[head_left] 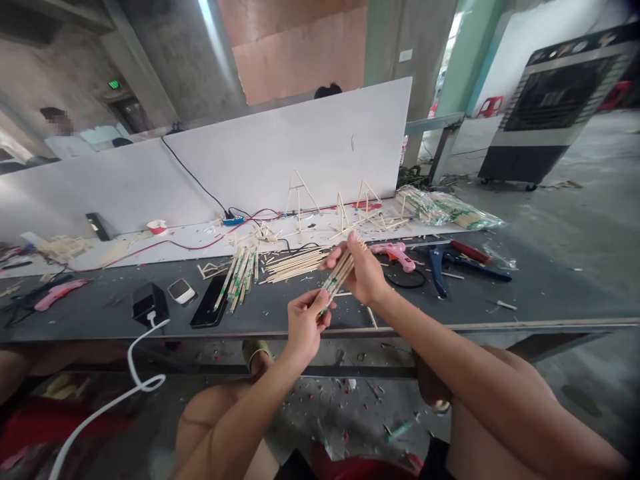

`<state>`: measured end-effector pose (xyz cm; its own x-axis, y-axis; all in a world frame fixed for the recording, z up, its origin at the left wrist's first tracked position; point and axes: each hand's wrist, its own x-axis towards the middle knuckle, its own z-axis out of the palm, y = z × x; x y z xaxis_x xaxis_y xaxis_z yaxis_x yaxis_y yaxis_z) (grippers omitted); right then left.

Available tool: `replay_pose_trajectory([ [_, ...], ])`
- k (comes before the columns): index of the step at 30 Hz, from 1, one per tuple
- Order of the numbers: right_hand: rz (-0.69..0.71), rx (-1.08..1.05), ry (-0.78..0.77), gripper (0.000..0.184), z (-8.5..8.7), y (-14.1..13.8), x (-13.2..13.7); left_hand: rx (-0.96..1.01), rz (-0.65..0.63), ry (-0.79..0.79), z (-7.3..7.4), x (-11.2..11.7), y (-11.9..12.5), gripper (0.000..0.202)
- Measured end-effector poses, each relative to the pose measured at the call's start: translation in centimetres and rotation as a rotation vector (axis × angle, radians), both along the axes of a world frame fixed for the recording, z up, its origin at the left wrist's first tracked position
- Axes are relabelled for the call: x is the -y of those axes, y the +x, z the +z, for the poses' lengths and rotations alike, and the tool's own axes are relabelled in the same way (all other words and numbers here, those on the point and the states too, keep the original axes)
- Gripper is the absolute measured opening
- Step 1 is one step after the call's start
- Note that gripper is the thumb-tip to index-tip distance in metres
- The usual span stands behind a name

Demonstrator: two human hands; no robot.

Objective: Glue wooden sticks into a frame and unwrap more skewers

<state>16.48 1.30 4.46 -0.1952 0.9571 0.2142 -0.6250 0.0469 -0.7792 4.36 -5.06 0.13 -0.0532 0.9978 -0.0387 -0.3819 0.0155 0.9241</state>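
In the head view, the left hand [305, 323] and the right hand [363, 272] are close together. Both clamp a bundle of thin wooden sticks [339, 275], held up over the middle of the dark table [545, 300]. A firm grip keeps the sticks from slipping. A pink glue gun [395, 255] lies just past the right hand. Small stick triangles [300, 203] stand farther back. No words can be read.

I see soft, even daylight with only faint shadows under the right hand [365, 273], and a streak of glare on the concrete pillar [213, 40] well above it. Far left of the hand, the frame smears and bends, and the corners darken.
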Motion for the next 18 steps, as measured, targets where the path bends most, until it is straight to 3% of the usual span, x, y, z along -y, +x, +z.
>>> replay_pose_trajectory([
  [9, -0.113, -0.02, -0.052, 0.058, 2.1, 1.0, -1.6, -0.245, -0.098, 0.116, 0.2, 0.6, -1.4, 0.045],
  [18, -0.151, -0.055, -0.038, 0.058, 2.6, 1.0, -2.0, -0.413, -0.022, 0.108, -0.1, 2.1, -2.6, 0.048],
])
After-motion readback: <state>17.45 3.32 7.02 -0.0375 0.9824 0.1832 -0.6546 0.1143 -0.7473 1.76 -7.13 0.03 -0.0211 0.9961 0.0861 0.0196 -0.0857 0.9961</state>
